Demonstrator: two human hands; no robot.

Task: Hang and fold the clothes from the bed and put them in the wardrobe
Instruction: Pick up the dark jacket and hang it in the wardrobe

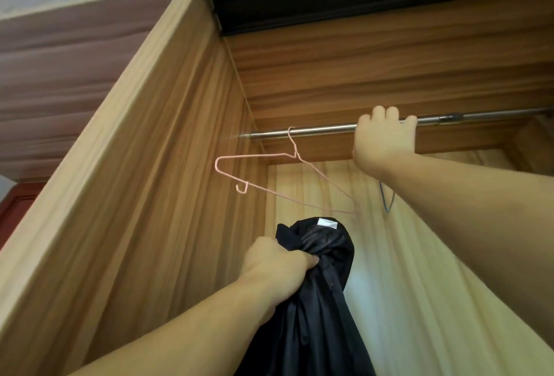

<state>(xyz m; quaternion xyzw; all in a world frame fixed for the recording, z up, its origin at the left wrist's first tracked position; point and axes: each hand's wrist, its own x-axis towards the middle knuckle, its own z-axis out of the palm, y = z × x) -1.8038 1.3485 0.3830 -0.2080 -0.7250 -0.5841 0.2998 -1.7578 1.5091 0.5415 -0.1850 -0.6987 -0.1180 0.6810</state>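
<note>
You're looking up into the wardrobe [168,142] w/ both arms raised. Landmark here is the metal rail [323,129] running across the top of the opening.

The black garment [317,291] is hanging well below the rail, bunched up in your left hand [277,261]. Your fist is closing tight around a wad of the fabric. It's dark, a bit shiny, looks thin and slinky, w/ a small white label [327,223] showing at the very top of the bunch. Rest of it is draping straight down and getting cut off at the bottom edge, so can't tell what kind of clothing it is.

Your right hand [383,139] is up at the rail, fingers curling over it from below, thumb side toward the right. Just below that hand, a bit of blue wire [386,199] is poking out past your wrist, prob another hanger, but the arm is hiding most of it. Whether you're gripping only the rail or that hanger's hook too, can't tell.

Left of that hand, a pink wire hanger [254,178] is hooking over the rail, tilting, empty.
</note>
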